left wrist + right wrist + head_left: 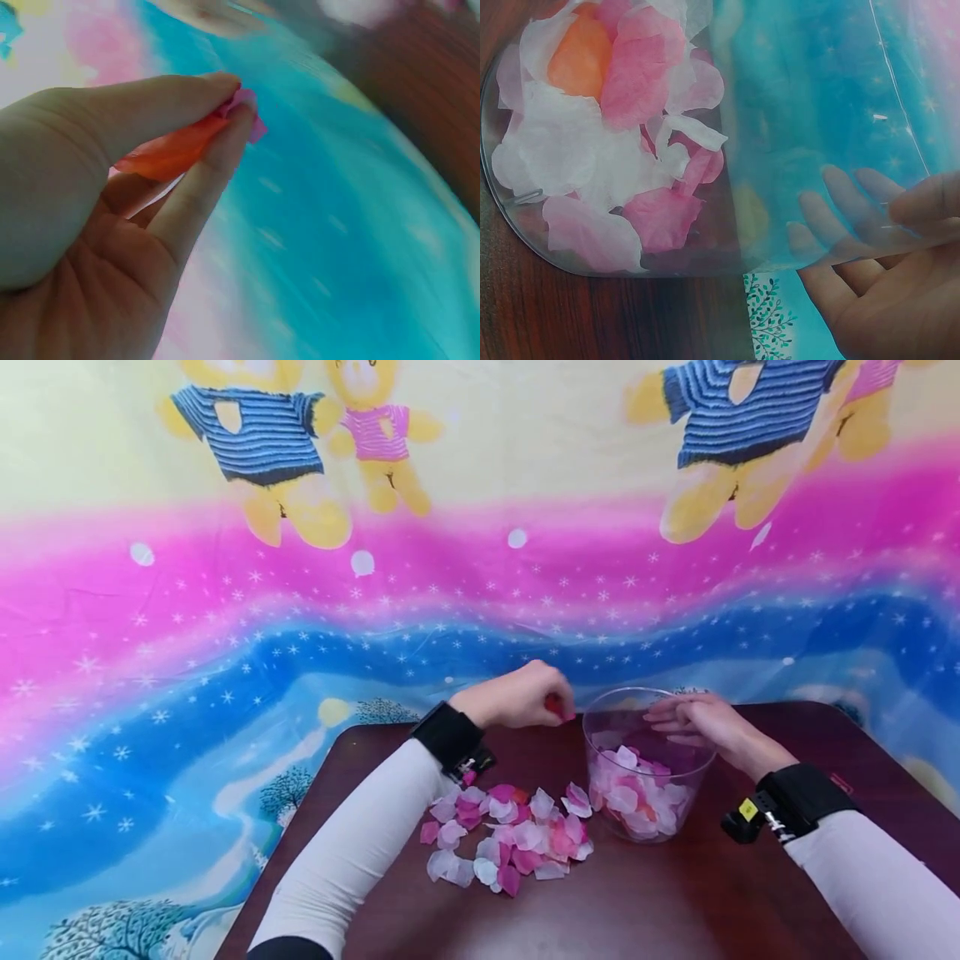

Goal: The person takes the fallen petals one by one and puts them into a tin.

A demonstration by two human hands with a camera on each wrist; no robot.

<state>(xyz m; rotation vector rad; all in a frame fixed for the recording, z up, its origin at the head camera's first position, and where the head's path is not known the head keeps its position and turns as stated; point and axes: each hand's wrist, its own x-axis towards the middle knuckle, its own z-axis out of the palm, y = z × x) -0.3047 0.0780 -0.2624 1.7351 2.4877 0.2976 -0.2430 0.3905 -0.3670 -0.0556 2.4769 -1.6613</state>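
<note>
A few red and pink petals (187, 142) are pinched in the left hand (517, 697), held just beside the rim of the clear plastic cup (648, 727). The cup, part-filled with petals, is gripped at its rim by the right hand (701, 722). A loose petal pile (506, 835) lies on the dark counter (675, 902) below the left wrist, backed by a teddy-bear cloth (225, 568).

Bright, even, near-shadowless light; fisheye bending in head view; motion-blurred background at left wrist.
</note>
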